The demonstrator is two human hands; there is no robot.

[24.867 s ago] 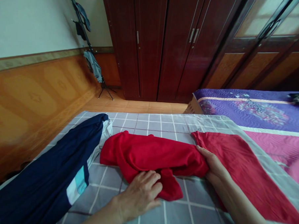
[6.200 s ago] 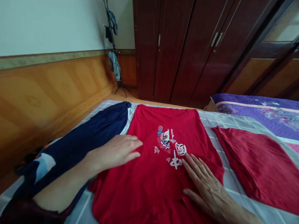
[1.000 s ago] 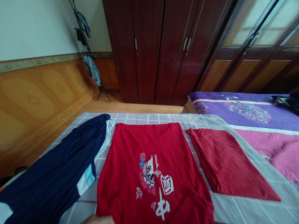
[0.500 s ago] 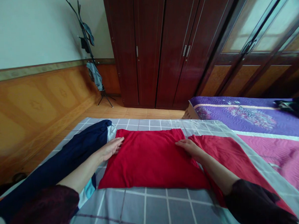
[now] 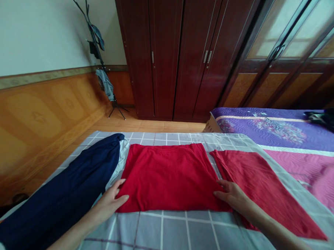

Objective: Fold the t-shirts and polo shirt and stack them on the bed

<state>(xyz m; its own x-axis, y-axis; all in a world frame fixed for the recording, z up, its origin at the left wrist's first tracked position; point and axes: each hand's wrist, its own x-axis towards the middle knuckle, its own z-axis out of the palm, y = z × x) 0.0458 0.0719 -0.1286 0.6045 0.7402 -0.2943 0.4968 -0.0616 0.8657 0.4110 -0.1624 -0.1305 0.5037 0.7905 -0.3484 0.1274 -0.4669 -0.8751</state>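
A bright red folded cloth lies flat on the grey checked bed cover. At its near left corner is my left hand, thumb and fingers apart, touching the edge. On the right edge, near the other close corner, rests my right hand, its thumb on the cloth and its fingers spread from it. A second, lighter red garment lies to the right, partly behind my right hand and forearm. Dark blue clothing with light parts stretches along the left side.
Beyond the bed stand a dark red wardrobe and a coat rack with items hanging on it. To the right is another bed with a purple and pink cover, dark clothing on it.
Both my hands have moved toward me along the sides of the bright red cloth, from its far part to its near corners. The cloth lies almost as before.
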